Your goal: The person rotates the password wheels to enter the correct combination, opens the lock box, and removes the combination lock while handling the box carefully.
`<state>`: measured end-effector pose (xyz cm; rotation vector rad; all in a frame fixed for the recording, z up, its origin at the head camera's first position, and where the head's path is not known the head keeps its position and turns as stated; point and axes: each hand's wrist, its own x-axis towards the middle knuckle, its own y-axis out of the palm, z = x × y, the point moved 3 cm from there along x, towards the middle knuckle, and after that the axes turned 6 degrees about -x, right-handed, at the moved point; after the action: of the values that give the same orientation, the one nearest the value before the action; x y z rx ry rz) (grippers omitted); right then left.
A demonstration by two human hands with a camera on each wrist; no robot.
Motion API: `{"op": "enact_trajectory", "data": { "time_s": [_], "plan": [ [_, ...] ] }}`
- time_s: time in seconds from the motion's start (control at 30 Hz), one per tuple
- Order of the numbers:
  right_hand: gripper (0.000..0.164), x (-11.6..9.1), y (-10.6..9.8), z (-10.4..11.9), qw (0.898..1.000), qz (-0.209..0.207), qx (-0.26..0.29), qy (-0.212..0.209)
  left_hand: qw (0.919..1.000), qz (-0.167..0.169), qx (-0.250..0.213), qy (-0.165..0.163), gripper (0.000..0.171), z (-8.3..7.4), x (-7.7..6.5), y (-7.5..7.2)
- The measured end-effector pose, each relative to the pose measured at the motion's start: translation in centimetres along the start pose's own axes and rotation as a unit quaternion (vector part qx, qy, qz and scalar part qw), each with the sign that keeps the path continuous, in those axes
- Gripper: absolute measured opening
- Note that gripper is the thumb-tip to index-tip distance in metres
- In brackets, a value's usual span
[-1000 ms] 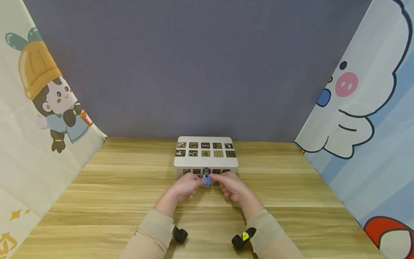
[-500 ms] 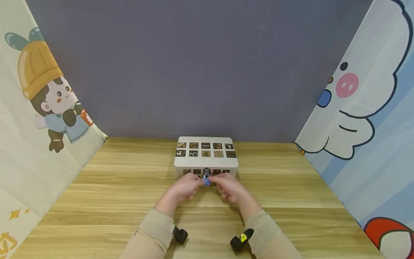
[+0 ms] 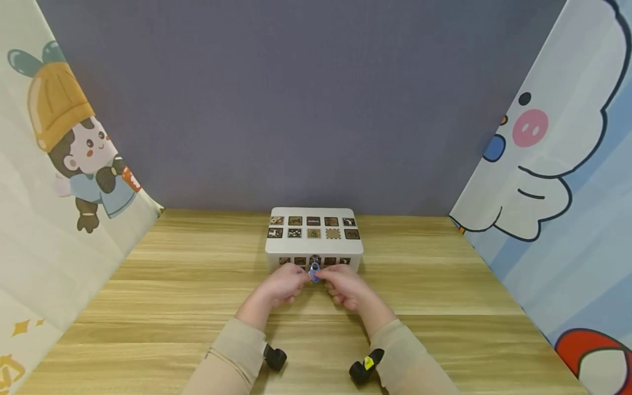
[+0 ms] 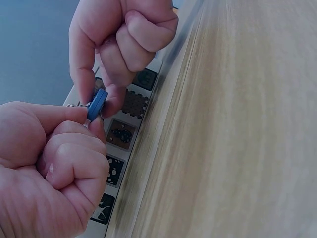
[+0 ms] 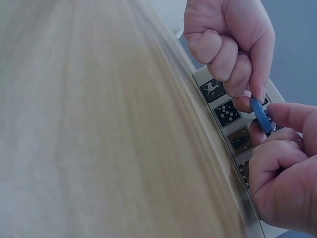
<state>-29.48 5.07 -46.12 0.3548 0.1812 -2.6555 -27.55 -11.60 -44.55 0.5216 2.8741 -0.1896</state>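
The blue padlock (image 4: 97,105) is pinched by the left hand (image 3: 285,283) and right hand (image 3: 347,285) at the near-side clasp (image 3: 315,258) of the closed white box (image 3: 296,246), but whether the padlock is fastened cannot be told.

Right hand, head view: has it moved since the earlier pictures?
Yes: judged against the white box, the right hand has shifted slightly left, further over the blue padlock.

Probably a padlock (image 3: 314,275) between both hands (image 3: 285,283) (image 3: 345,285)
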Motion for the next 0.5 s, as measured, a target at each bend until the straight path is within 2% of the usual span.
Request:
{"op": "enact_trajectory", "data": {
  "time_s": [0.5],
  "plan": [
    [0.029,0.08,0.08,-0.17,1.000,0.008,0.024,0.002,1.0000,0.000,0.000,-0.006,0.028,-0.08,-0.11,0.13]
  ]
}}
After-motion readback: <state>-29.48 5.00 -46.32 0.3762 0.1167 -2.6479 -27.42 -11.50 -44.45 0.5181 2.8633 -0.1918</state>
